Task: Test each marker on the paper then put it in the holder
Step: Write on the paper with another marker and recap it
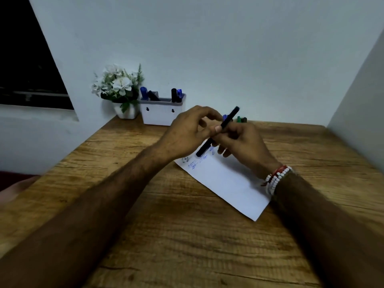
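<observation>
A black marker (228, 118) is held slanted above the white paper (226, 183), its lower end just over the blue scribbles (196, 164). My right hand (243, 142) grips its middle, and my left hand (187, 134) pinches it with thumb and fingers right beside. The white holder (162, 113) stands at the back against the wall with several blue and black markers (176, 94) in it. Behind my hands, loose markers (241, 119) lie on the table, blue, green and dark, mostly hidden.
A white pot of white flowers (120, 90) stands left of the holder. The wooden table (187, 235) ends at a wall behind and another wall on the right. A dark window sits at the far left.
</observation>
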